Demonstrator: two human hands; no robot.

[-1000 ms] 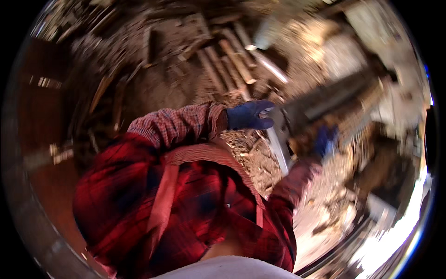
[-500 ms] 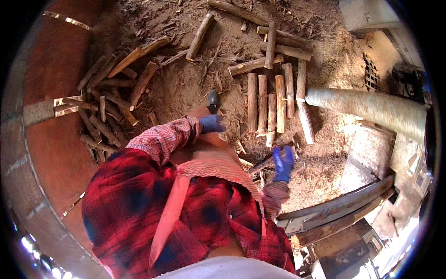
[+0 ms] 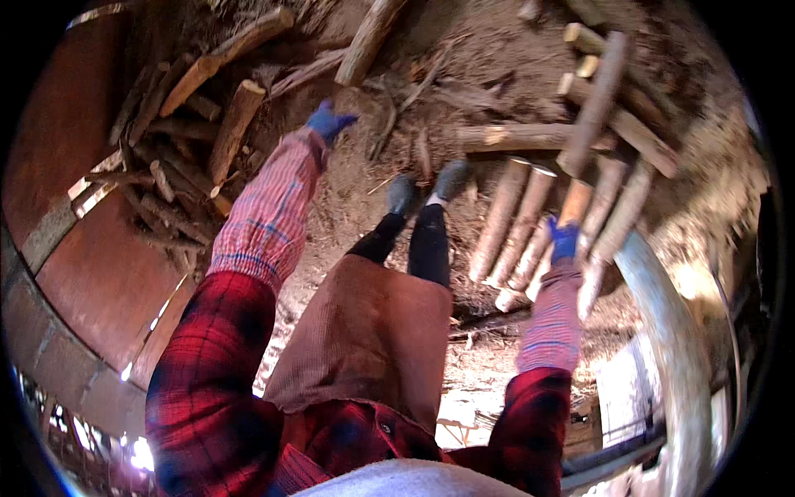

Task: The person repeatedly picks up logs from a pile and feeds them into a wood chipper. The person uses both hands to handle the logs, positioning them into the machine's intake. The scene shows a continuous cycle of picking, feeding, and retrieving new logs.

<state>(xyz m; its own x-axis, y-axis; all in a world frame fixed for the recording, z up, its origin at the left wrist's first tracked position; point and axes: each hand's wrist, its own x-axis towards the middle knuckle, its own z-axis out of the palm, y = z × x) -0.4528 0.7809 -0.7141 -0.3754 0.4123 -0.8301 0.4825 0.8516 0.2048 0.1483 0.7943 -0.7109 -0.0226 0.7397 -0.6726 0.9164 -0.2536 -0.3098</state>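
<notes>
My left hand (image 3: pixel 331 122), in a blue glove, reaches out over the dirt floor with its fingers apart and nothing in them. The nearest thing to it is a thick log (image 3: pixel 370 41) lying beyond. My right hand (image 3: pixel 563 238), gloved in blue too, is over a row of short logs laid side by side. It covers the middle of a log with a light orange-brown end (image 3: pixel 575 203). Its fingers look spread; whether they touch the wood I cannot tell. Other logs (image 3: pixel 499 219) of the row lie to its left, and one (image 3: pixel 625 207) to its right.
A loose heap of split wood (image 3: pixel 236 132) lies at the left by a rust-brown wall panel (image 3: pixel 108 273). Several logs (image 3: pixel 596 103) are stacked crosswise at the far right. A long pale pole (image 3: pixel 671 331) runs along the right. Thin sticks (image 3: pixel 410 95) lie beyond my feet.
My view has shifted and turned. Both arms now stretch farther out: the left hand away from my body toward the far log, the right hand from beside the row to over it.
</notes>
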